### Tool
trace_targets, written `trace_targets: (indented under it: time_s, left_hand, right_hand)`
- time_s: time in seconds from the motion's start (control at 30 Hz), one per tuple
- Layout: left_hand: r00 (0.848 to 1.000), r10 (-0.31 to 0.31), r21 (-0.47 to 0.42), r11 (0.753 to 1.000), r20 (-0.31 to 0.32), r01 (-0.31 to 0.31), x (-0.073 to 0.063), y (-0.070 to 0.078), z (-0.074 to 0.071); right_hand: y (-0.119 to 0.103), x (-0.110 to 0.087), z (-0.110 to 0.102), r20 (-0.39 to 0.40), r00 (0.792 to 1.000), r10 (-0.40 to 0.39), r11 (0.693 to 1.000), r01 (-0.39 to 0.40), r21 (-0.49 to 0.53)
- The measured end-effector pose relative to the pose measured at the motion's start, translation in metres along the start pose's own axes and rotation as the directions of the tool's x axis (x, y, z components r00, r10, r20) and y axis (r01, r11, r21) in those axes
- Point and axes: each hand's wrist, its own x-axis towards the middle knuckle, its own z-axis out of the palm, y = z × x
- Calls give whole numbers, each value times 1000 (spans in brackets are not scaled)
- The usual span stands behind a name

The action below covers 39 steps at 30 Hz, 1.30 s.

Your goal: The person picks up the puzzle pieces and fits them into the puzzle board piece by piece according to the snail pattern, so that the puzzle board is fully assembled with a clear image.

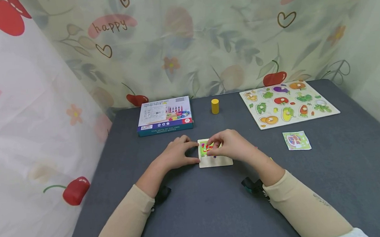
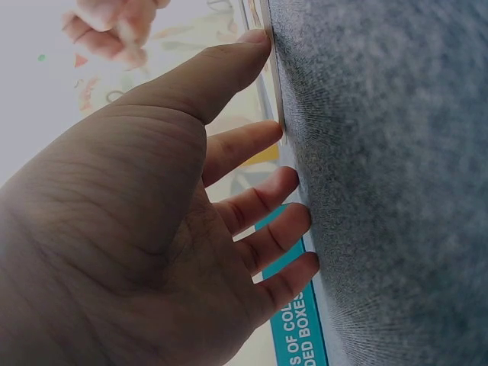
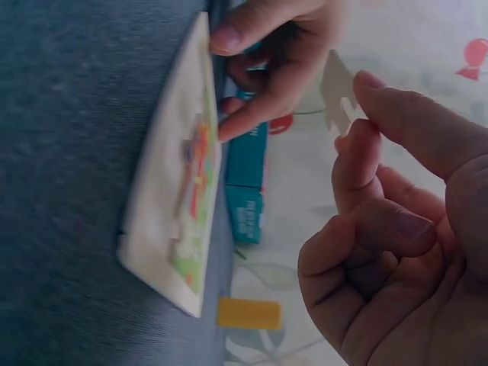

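Observation:
A small wooden puzzle board (image 1: pixel 211 163) lies on the table between the hands, with colourful printed pieces on its far half and bare pale wood on its near half. My left hand (image 1: pixel 178 153) rests at its left side, thumb and index fingertips at the edge, the other fingers spread loosely. Above the board, my right hand (image 1: pixel 230 143) pinches a thin pale puzzle piece (image 3: pixel 335 88) between thumb and index finger. The piece has a notched edge and is apart from the board in the right wrist view. Its printed face is hidden there.
Behind the left hand lies a bead game box (image 1: pixel 164 116). A yellow cylinder (image 1: pixel 215 106) stands near the back edge. To the right are a large vegetable puzzle board (image 1: pixel 291 103) and a small printed card (image 1: pixel 296 141). Patterned curtains (image 1: pixel 186 44) hang behind the dark table.

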Motion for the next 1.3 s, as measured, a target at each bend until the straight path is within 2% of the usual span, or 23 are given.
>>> trace_targets:
  time_s: [0.33,0.63,0.8,1.13,1.3]
  left_hand:
    - [1000,1,4,1000,6,-1,0,-1,1]
    - [1000,7,3,1000,5,-7,0,0,1]
    - [1000,4,-1,1000,4,-4,0,-1,0]
    - [1000,1,-2,1000,4,-1,-1,0,-1]
    - [1000,-1,-2,1000,10,1,0,-1,0]
  right_hand:
    - [16,7,16,56,998,39,995,-33,-97]
    - [27,10,25,72,997,3,993,6,-122]
    - [28,10,28,88,996,-30,988,43,-146]
    - [23,9,30,84,996,-29,972,48,-230]
    - [24,8,32,76,996,-56,961,74,-265]
